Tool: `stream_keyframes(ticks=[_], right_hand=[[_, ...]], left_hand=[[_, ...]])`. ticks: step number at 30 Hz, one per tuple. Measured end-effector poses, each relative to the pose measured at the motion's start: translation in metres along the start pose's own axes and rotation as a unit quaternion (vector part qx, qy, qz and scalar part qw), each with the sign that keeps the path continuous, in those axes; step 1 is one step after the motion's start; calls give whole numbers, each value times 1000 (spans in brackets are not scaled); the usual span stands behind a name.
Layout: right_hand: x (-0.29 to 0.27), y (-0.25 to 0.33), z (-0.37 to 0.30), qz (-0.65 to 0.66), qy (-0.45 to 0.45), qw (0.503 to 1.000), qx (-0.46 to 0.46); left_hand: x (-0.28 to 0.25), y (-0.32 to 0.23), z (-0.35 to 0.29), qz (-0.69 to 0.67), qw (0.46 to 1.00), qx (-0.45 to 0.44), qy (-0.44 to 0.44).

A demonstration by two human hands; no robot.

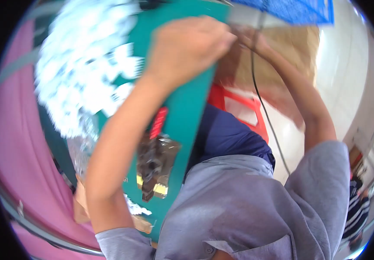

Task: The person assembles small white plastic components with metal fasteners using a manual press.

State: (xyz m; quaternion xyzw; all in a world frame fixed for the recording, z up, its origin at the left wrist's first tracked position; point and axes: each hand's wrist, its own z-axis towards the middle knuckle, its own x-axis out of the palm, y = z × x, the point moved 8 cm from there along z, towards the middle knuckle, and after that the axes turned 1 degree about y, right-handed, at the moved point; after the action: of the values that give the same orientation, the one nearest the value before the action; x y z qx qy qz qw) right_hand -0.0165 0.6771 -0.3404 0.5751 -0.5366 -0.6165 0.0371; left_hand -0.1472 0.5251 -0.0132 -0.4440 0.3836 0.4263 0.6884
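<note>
My left hand (191, 45) is raised over the far right edge of the green table (187, 112). It is blurred, with its fingers curled in; whatever may be inside them is hidden. Just to its right, my right hand (256, 41) reaches past the table edge, at the top of a brown cardboard-like box or bag (282, 56). Blur and shadow hide its fingers. A thin black cable (256, 82) runs down beside the right hand. Left of my left forearm lies a big pile of white flat pieces (87, 69), some with comb-like teeth.
On the table lie a red handle (158, 123) and a glossy brown wrapped item (156, 164). A blue plastic basket (302, 9) is at the top right. A red stool (250, 108) stands beside my legs. Pink cloth (18, 130) lines the left side.
</note>
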Motion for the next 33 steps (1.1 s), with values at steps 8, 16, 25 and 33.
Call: stream_keyframes(ticks=[8,16,25,33], right_hand=[[-274,36,-52,99,-389,902,-161],[-191,394,-117,293,-163,859,-386],[48,577,-252,381,297,817,-316],[93,572,-285,271,274,851,-357]], left_hand=[[-44,-12,-75,-206,953,-215,61],[-186,-123,-332,-160,815,-376,-410],[-184,-188,-499,-69,594,-565,-568],[-195,-168,-401,115,758,-455,-453]])
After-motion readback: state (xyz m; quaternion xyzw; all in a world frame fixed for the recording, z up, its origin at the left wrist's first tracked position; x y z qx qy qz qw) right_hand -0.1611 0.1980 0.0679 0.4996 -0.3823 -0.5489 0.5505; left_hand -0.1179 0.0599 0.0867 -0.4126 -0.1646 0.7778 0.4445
